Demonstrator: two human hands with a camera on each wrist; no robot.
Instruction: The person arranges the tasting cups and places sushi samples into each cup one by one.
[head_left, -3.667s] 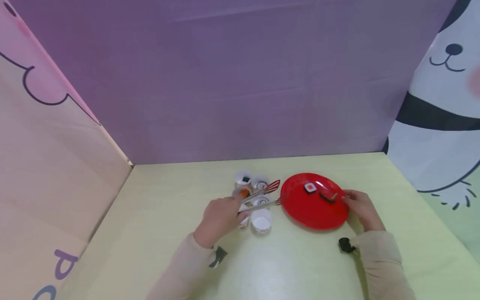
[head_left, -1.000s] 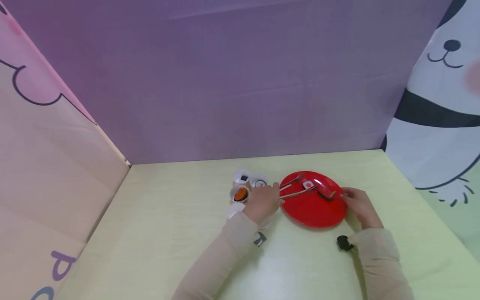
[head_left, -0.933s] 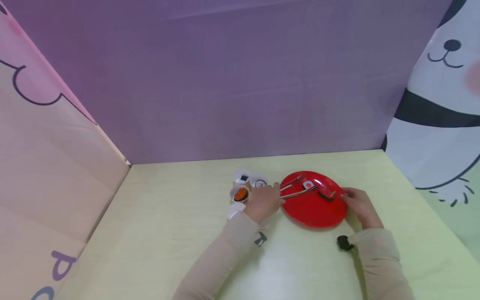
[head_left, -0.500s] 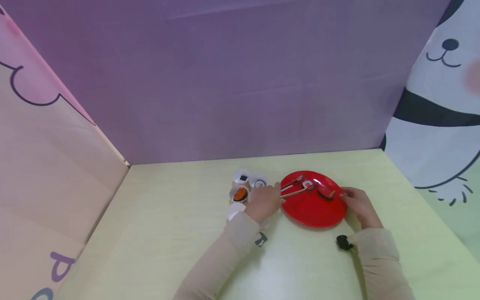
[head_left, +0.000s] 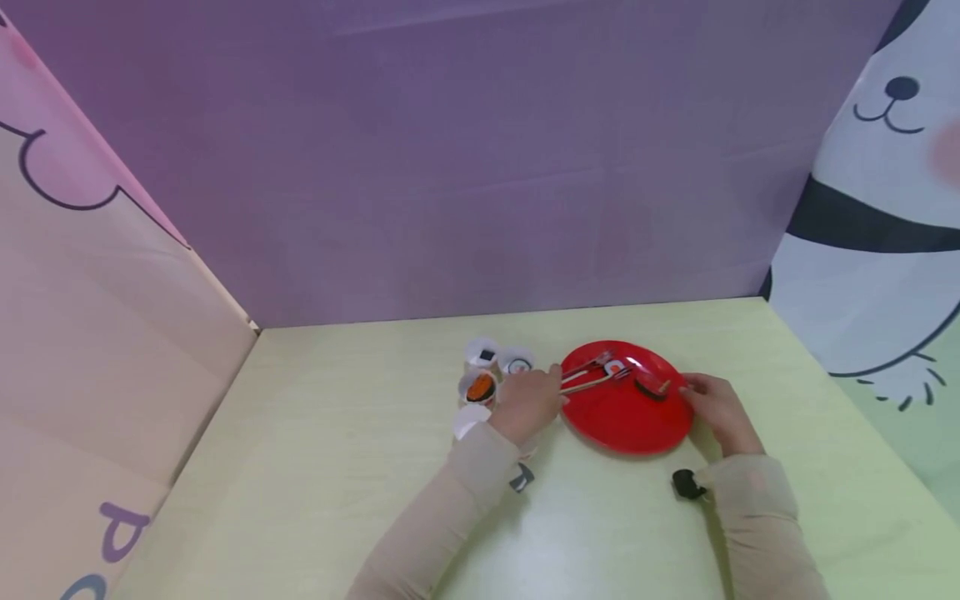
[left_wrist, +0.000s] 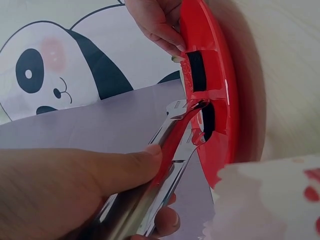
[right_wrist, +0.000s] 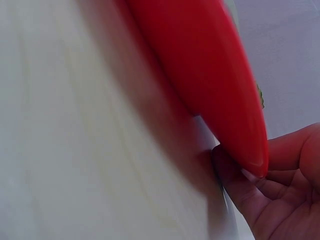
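My left hand [head_left: 528,404] grips a pair of metal serving tongs [left_wrist: 172,150], thumb on one side and fingers curled on the other. The slotted tips reach over the red plate [head_left: 622,429] and stand on either side of a small toy sushi roll [head_left: 613,367] with a white and orange face. Beside that roll lies a second toy sushi piece [head_left: 651,390] with a dark band. At the plate's right rim, my right hand [head_left: 716,408] pinches the edge between thumb and fingers, as the hand in the right wrist view [right_wrist: 287,185] also shows.
Several small white cups [head_left: 480,352] stand left of the plate, partly hidden by my left hand and sleeve. One bears an orange-topped sushi piece [head_left: 480,388]. A purple cloth wall [head_left: 480,167] rises behind the pale table [head_left: 330,467].
My left hand has carried the tongs rightward from over the cups to the plate. Over the last half second the tips draw slightly closer around the roll. My right hand stays on the rim.
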